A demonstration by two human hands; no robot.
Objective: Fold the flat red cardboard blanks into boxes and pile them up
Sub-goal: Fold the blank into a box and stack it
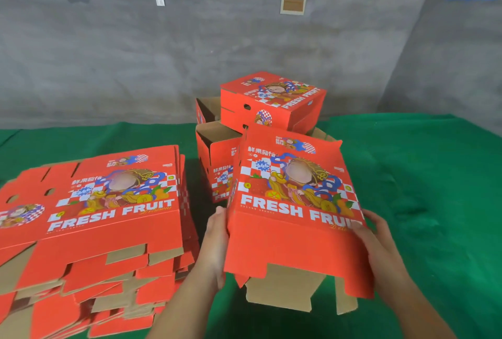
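A red "FRESH FRUIT" cardboard blank [293, 203], partly opened into a box shape, is held tilted above the green cloth, its brown bottom flaps hanging loose toward me. My left hand [217, 241] grips its left side, thumb along the edge. My right hand [372, 238] holds its right side, fingers over the printed face. A thick stack of flat red blanks [103, 219] lies to the left. Behind the held blank stand folded red boxes [271, 102], the top one closed, and open ones [214, 154] beside and below it.
A green cloth [421, 189] covers the work surface. A grey concrete wall [163, 61] rises close behind the boxes. Blue panels run along the wall's top, and a small framed plate [293, 4] hangs on it.
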